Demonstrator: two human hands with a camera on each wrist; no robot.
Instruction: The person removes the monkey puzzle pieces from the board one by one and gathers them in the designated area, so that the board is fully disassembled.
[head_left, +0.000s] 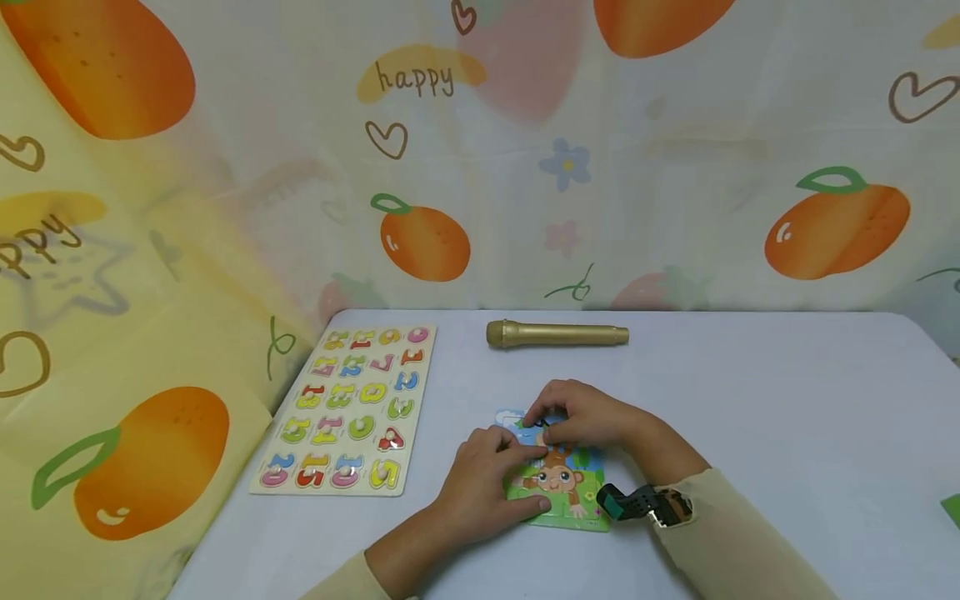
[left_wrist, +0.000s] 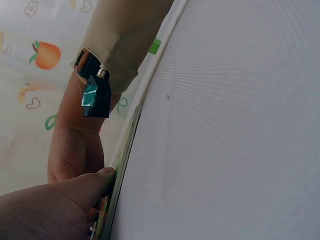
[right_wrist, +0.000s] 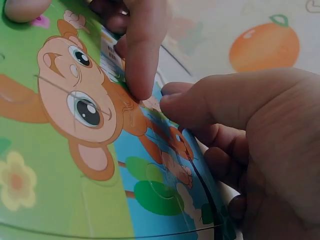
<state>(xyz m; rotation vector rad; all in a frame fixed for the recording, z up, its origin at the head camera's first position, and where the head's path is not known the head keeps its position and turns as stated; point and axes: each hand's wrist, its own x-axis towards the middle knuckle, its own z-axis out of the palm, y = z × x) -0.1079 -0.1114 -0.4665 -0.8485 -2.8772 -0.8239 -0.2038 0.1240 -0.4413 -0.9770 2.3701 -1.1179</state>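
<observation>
A monkey jigsaw puzzle (head_left: 558,492) lies on the table, its picture showing an orange monkey on green grass with blue sky. My left hand (head_left: 487,483) rests on its left side, the thumb (left_wrist: 95,185) at the near edge and the index finger (right_wrist: 145,55) reaching straight onto the monkey's body. At the puzzle's far part is my right hand (head_left: 592,417), with bent fingers and the thumb (right_wrist: 190,102) touching the surface near the left index fingertip. Whether it pinches a single piece is hidden by the fingers.
A wooden number board (head_left: 345,417) with knobbed numerals lies to the left. Behind the puzzle lies a gold microphone (head_left: 558,334). A green object (head_left: 952,507) shows at the right edge. A fruit-print curtain (head_left: 675,233) hangs along the white table's back edge.
</observation>
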